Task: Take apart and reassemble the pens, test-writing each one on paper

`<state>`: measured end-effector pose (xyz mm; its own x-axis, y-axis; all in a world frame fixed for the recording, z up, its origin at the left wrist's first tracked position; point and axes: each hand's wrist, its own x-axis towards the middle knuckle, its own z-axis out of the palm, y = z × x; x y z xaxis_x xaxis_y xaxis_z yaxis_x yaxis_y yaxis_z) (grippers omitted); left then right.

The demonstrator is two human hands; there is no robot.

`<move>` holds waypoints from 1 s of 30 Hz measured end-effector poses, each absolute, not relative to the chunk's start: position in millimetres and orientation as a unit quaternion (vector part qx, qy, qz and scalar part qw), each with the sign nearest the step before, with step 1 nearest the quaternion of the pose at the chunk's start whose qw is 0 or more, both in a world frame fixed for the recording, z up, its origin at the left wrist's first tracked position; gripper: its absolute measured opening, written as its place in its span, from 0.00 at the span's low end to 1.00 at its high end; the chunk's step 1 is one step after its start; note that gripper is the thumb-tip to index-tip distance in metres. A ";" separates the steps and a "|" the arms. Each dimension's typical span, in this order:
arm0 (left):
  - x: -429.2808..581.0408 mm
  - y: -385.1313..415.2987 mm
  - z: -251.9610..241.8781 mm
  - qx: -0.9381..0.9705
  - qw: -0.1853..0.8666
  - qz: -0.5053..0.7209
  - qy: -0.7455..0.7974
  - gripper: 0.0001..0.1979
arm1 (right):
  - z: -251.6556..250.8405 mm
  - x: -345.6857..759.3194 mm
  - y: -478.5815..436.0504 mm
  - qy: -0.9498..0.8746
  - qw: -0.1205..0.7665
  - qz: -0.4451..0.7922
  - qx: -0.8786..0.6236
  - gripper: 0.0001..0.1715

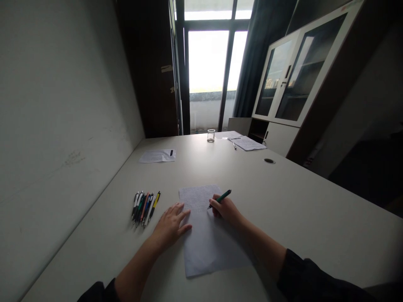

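A white sheet of paper (214,247) lies on the table in front of me, its upper part covered in lines of handwriting. My right hand (225,209) grips a green pen (224,196), whose tip is at the paper just below the written lines. Flat along the sheet's left edge rests my left hand (173,222), fingers spread, with the fingertips on the paper. To the left of that hand several pens (145,207) of different colours lie side by side in a bunch.
The white table (103,256) meets a wall on the left. Toward its far end are a drinking glass (210,135), papers (247,143), a single pen (234,146) and a sheet with a dark strip (157,156). A round cable hole (269,161) sits near the right edge.
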<state>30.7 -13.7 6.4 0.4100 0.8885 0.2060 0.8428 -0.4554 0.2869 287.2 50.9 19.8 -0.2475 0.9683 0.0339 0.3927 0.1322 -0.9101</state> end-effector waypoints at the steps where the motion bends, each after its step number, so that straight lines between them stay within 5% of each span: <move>1: 30.7 -13.7 6.6 0.837 0.068 0.163 0.518 0.25 | 19.6 287.1 50.9 -0.669 0.344 0.417 -0.509 0.14; 30: 32.2 -14.1 9.0 0.837 0.060 0.125 0.529 0.26 | 17.4 291.7 53.4 -0.679 0.350 0.414 -0.495 0.16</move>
